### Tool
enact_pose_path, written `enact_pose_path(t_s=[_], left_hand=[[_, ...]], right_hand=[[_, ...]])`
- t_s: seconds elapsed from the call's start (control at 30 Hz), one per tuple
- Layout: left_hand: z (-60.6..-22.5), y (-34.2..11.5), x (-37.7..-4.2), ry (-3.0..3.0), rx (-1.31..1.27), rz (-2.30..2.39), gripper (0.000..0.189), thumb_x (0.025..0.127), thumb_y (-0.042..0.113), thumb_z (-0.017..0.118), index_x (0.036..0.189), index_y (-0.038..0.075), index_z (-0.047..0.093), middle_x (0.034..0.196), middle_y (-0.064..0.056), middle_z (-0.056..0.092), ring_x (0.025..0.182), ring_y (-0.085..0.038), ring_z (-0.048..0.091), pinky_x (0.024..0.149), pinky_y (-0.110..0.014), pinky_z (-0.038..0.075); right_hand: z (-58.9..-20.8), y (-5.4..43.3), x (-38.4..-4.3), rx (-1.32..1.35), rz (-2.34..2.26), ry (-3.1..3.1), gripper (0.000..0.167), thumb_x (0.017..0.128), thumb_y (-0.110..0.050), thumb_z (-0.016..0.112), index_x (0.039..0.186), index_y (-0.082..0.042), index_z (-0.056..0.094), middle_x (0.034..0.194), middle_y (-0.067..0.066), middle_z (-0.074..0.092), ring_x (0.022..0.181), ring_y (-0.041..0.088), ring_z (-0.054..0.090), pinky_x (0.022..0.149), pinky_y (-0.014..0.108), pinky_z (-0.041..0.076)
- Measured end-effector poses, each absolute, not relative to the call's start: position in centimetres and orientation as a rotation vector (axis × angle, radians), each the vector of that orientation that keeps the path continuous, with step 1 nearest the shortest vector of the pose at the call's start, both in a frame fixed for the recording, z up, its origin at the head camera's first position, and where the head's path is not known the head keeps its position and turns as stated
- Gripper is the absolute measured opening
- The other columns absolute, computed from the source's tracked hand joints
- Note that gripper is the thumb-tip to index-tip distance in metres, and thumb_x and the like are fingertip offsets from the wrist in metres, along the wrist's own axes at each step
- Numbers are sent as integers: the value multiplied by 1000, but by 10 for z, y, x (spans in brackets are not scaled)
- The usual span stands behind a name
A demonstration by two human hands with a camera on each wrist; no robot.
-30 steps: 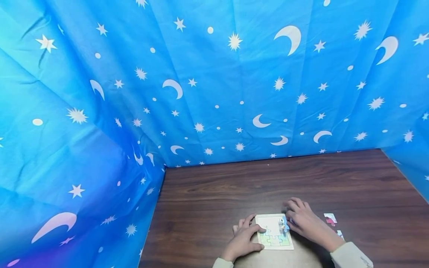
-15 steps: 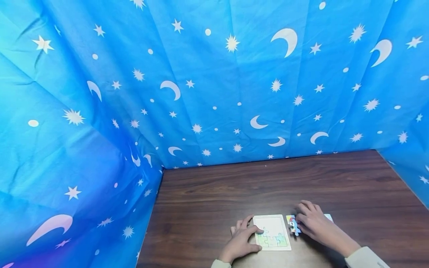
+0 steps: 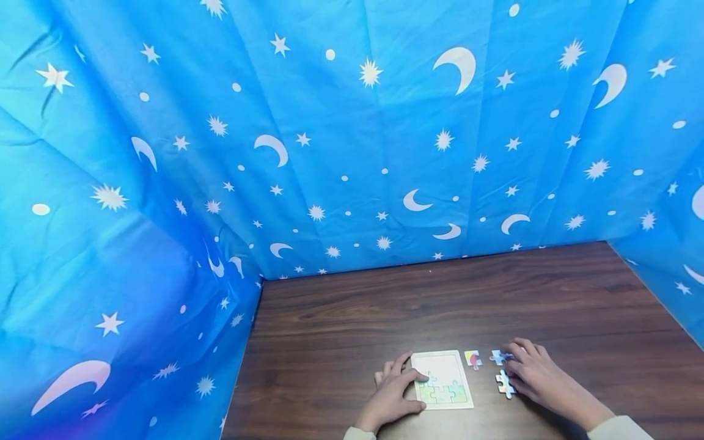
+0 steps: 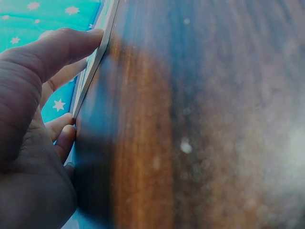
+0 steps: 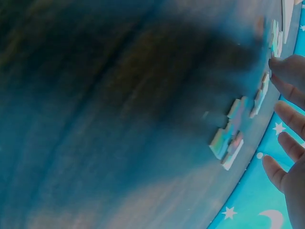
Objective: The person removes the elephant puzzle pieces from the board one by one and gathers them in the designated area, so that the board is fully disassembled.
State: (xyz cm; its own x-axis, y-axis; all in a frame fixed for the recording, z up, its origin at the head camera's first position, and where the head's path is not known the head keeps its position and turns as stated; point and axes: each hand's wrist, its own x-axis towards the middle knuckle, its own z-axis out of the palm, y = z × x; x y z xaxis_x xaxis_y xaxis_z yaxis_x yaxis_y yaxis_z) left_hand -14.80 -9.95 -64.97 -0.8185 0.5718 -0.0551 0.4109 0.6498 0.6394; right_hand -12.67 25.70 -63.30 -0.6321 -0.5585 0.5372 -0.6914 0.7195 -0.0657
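My left hand (image 3: 387, 394) grips the left side of a pale, square puzzle tray (image 3: 467, 391). Its thumb is at the near-left corner, and a finger reaches over the tray's inside. Pale green pieces with jigsaw outlines (image 3: 442, 394) show in the tray's near part. To the tray's right, my right hand (image 3: 533, 373) is low over the table, fingers spread and bent a little. Its fingertips are right at a blue puzzle piece (image 3: 497, 357) and a white-and-blue puzzle piece (image 3: 504, 385). Closer to the tray lies a yellow-and-red puzzle piece (image 3: 472, 359).
More loose puzzle pieces (image 5: 228, 136) lie on the table in the right wrist view. The dark wood table (image 3: 341, 318) stretches out behind the tray. A blue cloth (image 3: 352, 134) with stars and moons hangs along its back and sides.
My right hand has moved right, away from the tray, and the white-and-blue piece has shifted right with it. The yellow-and-red piece now lies uncovered. My left hand stays on the tray.
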Motion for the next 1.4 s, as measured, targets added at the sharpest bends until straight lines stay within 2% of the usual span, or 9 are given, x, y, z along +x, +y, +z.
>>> enact_pose_path(t_s=[0.57, 0.73, 0.97, 1.23, 1.4], left_hand=[[-650, -102, -152, 2622, 744, 892, 44, 77, 35, 81, 119, 36, 69, 161, -5, 32, 124, -18, 35, 85, -39, 21], [-650, -102, -152, 2661, 782, 869, 58, 76, 36, 81, 130, 33, 61, 160, -6, 34, 122, -19, 37, 84, -38, 22], [-652, -101, -151, 2692, 764, 849, 83, 73, 33, 85, 146, 21, 46, 158, -1, 37, 127, -18, 38, 83, -33, 25], [-651, -98, -147, 2689, 740, 830, 94, 72, 34, 86, 152, 12, 42, 158, 0, 37, 128, -17, 37, 82, -31, 25], [-650, -97, -147, 2693, 771, 828, 94, 72, 35, 83, 154, 14, 42, 158, -4, 38, 127, -19, 38, 81, -32, 25]], right_hand=[[-632, 250, -128, 874, 374, -2526, 34, 55, -14, 88, 69, -23, 58, 102, 11, 60, 98, 44, 54, 63, 57, 43], [-622, 236, -128, 851, 384, -2565, 31, 58, -12, 87, 76, -20, 62, 104, 12, 61, 99, 42, 54, 66, 56, 44], [-621, 205, -134, 875, 425, -2475, 29, 60, -15, 87, 80, -18, 66, 100, 10, 60, 97, 39, 54, 66, 49, 43], [-624, 160, -136, 853, 557, -2505, 24, 67, -14, 86, 79, -19, 66, 105, 11, 61, 100, 36, 54, 71, 54, 45], [-631, 138, -138, 881, 572, -2517, 21, 69, -17, 84, 81, -18, 67, 108, 11, 60, 101, 35, 53, 71, 50, 45]])
